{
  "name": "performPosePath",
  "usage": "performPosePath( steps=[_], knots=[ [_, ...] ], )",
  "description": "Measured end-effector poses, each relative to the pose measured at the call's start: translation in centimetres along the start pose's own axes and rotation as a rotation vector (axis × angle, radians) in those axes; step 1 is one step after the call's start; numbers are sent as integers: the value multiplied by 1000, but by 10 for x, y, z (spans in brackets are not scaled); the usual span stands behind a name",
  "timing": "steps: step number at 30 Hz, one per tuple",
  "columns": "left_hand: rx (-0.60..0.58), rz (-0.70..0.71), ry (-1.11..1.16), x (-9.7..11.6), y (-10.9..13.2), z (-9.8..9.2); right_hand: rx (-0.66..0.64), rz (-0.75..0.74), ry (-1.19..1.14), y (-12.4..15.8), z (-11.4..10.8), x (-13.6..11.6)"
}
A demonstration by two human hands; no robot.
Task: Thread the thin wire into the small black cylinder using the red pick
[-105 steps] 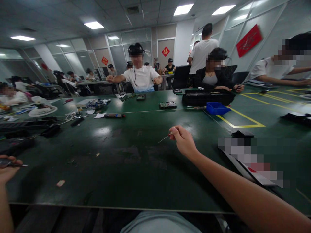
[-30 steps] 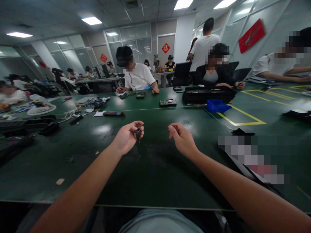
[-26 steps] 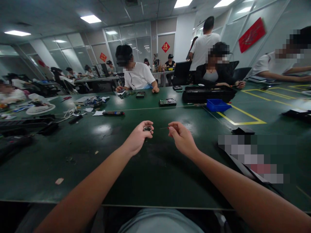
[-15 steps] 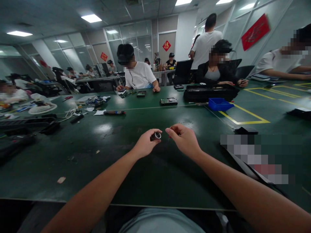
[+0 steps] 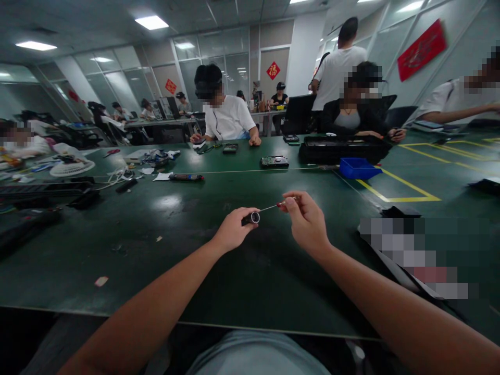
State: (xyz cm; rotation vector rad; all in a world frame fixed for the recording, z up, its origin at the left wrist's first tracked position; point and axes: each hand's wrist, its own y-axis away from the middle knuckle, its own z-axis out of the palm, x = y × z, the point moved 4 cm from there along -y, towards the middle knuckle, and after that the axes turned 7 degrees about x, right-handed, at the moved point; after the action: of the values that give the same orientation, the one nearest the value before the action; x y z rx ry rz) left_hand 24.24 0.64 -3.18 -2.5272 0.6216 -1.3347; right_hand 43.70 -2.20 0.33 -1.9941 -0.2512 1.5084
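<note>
My left hand (image 5: pixel 233 230) is closed around a small black cylinder with a silver ring end (image 5: pixel 252 217), held above the dark green table (image 5: pixel 234 281). My right hand (image 5: pixel 307 221) pinches a thin screwdriver with a red handle (image 5: pixel 273 207). Its metal tip points left and reaches the open silver end of the cylinder. Both hands hover over the middle of the table, close together.
A blue bin (image 5: pixel 357 168) and a black case (image 5: pixel 344 149) sit at the back right beside yellow floor-tape lines. A circuit board (image 5: pixel 274 162) lies mid-table. Cables and tools (image 5: pixel 128 179) clutter the left. Several people sit across the table and to the right.
My left hand came in from the far left with the cylinder and met my right hand. The screwdriver tip now points into the cylinder's end. The camera tilted down slightly.
</note>
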Motion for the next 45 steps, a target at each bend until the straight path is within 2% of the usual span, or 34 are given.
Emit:
performPosePath(
  steps=[4,10,15,21,26,32,40,45],
  knots=[
    [-19,32,-7,2,1,2,-52,10,26,1,4,1],
    [-17,33,18,4,2,0,-6,10,65,-3,2,1],
    [5,32,18,4,2,0,-52,40,25,-3,4,5],
    [24,31,15,3,0,-1,14,48,56,-5,2,11],
    [24,39,14,3,1,-1,-31,55,38,-5,4,12],
    [16,32,13,3,1,-2,11,89,46,-5,2,12],
    [-5,36,-37,1,0,-2,-19,5,275,-8,-2,-2],
    [11,61,-36,-4,-1,-2,-83,-85,220,-5,1,-6]
  ],
)
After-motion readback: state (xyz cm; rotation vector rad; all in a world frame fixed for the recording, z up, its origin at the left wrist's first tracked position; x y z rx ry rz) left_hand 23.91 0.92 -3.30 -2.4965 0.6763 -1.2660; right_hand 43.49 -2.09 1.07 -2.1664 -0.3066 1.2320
